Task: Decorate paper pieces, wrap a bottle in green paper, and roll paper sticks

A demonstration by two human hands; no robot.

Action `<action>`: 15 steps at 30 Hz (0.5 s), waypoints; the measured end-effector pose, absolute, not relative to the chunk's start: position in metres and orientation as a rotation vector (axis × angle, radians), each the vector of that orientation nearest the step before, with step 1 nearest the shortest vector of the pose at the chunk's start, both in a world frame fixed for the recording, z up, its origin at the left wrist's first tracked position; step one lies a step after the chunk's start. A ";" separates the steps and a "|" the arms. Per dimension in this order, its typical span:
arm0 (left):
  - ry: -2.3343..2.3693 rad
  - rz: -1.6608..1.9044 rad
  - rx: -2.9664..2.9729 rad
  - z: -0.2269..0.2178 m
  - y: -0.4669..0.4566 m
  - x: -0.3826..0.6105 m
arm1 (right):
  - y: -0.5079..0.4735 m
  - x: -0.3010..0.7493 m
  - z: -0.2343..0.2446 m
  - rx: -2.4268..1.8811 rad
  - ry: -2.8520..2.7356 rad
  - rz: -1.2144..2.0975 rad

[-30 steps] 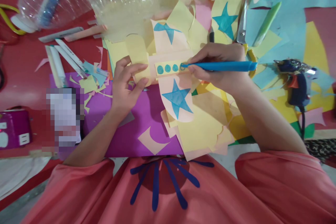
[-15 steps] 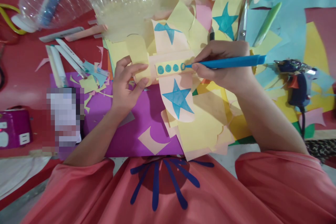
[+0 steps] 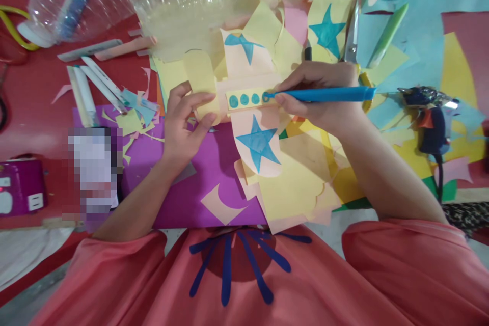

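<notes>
Right hand (image 3: 324, 74) pinches a blue marker (image 3: 328, 94). Left hand (image 3: 181, 130) touches light, bendy-looking paper (image 3: 199, 71) with bent fingers (image 3: 202, 97); can't tell if squeezing. Hold its edges softly.

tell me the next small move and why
Probably fill in the fourth circle with the blue marker: the right hand has the tip at that circle, which looks only partly coloured, while the three dots left of it on the yellow strip look solid.
</notes>
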State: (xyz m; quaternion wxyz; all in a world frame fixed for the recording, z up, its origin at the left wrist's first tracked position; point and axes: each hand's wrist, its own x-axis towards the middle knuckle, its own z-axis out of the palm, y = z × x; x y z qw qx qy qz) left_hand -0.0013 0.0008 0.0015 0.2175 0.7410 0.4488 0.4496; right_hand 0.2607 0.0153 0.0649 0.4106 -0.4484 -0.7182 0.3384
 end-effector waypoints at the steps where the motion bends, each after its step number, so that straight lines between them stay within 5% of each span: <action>1: 1.241 1.247 2.054 0.001 0.001 -0.001 | 0.016 0.261 0.065 -1.132 -1.815 0.884; 15: 1.280 1.259 2.036 0.002 0.000 0.000 | 0.015 0.261 0.066 -1.158 -1.819 0.800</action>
